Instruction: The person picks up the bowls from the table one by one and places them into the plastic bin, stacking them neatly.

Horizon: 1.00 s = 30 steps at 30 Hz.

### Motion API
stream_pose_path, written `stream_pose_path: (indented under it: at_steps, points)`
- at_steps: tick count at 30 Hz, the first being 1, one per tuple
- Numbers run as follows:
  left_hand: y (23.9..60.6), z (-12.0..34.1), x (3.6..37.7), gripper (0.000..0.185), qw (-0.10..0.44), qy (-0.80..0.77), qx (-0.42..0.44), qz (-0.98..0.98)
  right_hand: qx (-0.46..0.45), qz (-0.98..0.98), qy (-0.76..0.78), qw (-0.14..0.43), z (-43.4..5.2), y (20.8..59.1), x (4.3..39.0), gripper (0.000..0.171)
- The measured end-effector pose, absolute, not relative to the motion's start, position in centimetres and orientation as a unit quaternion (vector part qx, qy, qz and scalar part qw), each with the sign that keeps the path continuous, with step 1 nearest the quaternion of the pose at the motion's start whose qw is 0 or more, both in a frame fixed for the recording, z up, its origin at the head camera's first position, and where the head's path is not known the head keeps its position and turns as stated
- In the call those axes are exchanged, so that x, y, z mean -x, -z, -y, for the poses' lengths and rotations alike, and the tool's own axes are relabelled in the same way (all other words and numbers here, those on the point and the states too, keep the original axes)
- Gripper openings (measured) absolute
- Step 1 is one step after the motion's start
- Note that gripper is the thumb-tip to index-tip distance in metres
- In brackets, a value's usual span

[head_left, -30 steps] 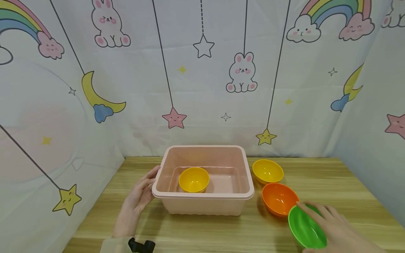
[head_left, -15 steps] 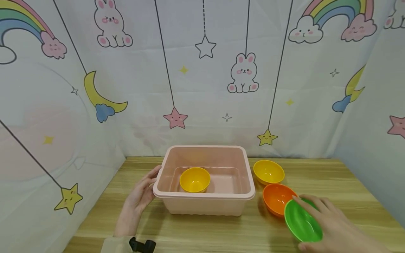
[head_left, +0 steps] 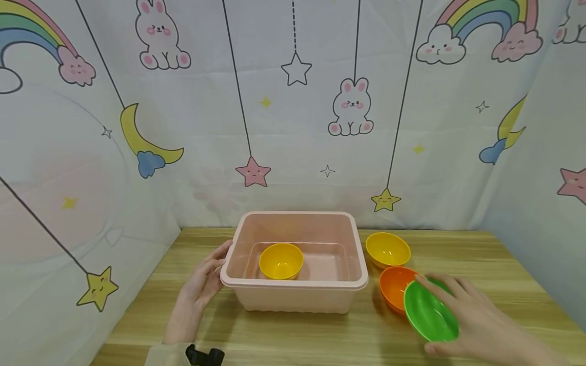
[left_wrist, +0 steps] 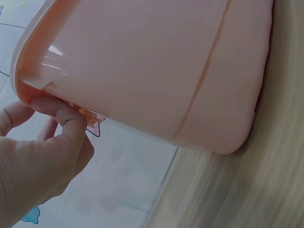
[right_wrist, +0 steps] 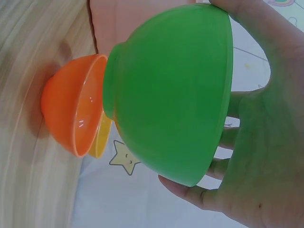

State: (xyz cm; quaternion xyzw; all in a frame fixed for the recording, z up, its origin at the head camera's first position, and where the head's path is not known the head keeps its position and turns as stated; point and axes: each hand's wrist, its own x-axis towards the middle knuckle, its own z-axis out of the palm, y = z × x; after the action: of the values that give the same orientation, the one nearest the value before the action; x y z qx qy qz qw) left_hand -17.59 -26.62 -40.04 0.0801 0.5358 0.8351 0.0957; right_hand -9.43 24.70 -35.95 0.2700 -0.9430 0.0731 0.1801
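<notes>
A green bowl (head_left: 429,314) is in my right hand (head_left: 478,320), which grips it by the rim with thumb and fingers spread across its mouth. It is raised and tilted, partly overlapping an orange bowl (head_left: 392,290) in the head view. The right wrist view shows the green bowl's (right_wrist: 171,90) outside and foot, clear of the table. My left hand (head_left: 201,284) holds the left rim of a pink plastic basin (head_left: 293,296); in the left wrist view its fingers curl under the rim of the basin (left_wrist: 142,61). One yellow bowl (head_left: 281,261) sits inside the basin.
Behind the orange bowl, right of the basin, stands another yellow bowl (head_left: 388,249). The wooden table (head_left: 499,284) ends at a patterned cloth backdrop (head_left: 293,132) with side walls of cloth on both sides.
My right hand has carried the green bowl a little left and away from me, so that it covers more of the orange bowl. The left hand and basin stay put.
</notes>
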Motion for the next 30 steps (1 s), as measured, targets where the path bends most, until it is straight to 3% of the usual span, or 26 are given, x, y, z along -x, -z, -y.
stream_pose_path:
  at_steps: [22, 30]
  points:
    - [40.1, 26.8, 17.6, 0.048, 0.099, -0.839, -0.096, -0.526, -0.273, 0.951, -0.083, 0.117, -22.3, 32.8, 10.9, 0.105]
    - [40.0, 26.6, 17.6, 0.047, 0.097, -0.833, -0.078, -0.539, -0.289, 0.945, -0.086, 0.128, -21.8, 32.4, 11.3, 0.104]
